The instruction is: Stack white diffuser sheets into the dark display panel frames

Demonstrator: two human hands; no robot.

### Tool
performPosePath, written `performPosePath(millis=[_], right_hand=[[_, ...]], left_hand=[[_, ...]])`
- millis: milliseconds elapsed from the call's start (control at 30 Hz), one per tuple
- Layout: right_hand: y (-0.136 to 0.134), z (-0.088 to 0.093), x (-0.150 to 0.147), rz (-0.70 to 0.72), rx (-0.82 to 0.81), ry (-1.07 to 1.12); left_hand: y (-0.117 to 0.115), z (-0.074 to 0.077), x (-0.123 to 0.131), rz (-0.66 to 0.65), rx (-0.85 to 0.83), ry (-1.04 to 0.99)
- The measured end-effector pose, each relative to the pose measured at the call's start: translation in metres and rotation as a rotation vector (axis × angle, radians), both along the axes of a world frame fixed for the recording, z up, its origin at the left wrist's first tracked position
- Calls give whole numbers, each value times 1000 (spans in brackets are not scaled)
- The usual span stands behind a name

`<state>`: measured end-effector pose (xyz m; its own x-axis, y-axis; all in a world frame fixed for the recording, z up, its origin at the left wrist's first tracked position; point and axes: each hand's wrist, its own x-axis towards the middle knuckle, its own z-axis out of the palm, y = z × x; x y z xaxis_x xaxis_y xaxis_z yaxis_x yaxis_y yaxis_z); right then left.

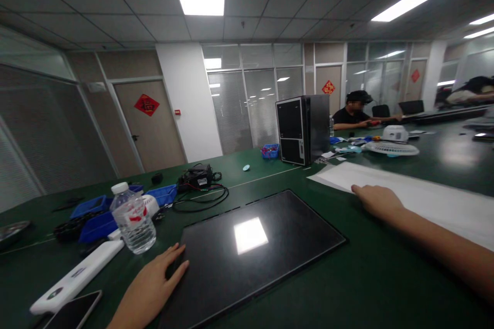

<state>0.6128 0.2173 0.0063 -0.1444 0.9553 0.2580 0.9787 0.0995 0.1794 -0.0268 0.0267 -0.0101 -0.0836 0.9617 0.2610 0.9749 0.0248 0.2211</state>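
Observation:
A flat black screen panel lies on the green table in front of me, mirroring a ceiling light. My left hand rests at its left edge, thumb and fingers apart, fingertips touching the border. To the right, my right hand is at the near edge of a long white sheet, closed on that edge; most of its fingers are hidden. Left of the panel stands a clear water bottle with a white cap. A long white plastic part and a phone lie beside my left hand.
A black computer tower stands beyond the panel, beside a small blue basket. A black adapter with cables and blue trays are at left. A white fan part lies at right; a person sits behind it.

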Motion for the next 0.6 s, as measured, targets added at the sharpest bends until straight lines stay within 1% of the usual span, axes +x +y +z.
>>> performPosePath(millis=[67,100,133,167,233,300,367,467,533,600], right_hand=[[-8,6,-13,21,10,5],[-13,9,-22,52,11,12],[-20,12,-33,114,9,30],[-29,16,-46,206,1,62],[-51,24,-77,458,-41,163],[-77,31,-110,680,-124,259],[-101,35,-140,808,-202,276],[-128,33,-176,963,-291,239],[-138,28,-194,1050,-276,231],[-143,23,-208,1101,-221,229]], left_hand=[[-1,1,0,18,2,18],[-1,1,0,21,1,23],[0,1,-1,21,3,23],[0,1,-2,18,5,19],[2,0,-5,8,10,-1],[3,-2,-7,3,7,-30],[3,-3,-7,5,3,-55],[0,-3,-6,2,1,-73],[-2,-3,-5,0,9,-79],[-4,-1,-5,-6,28,-89]])
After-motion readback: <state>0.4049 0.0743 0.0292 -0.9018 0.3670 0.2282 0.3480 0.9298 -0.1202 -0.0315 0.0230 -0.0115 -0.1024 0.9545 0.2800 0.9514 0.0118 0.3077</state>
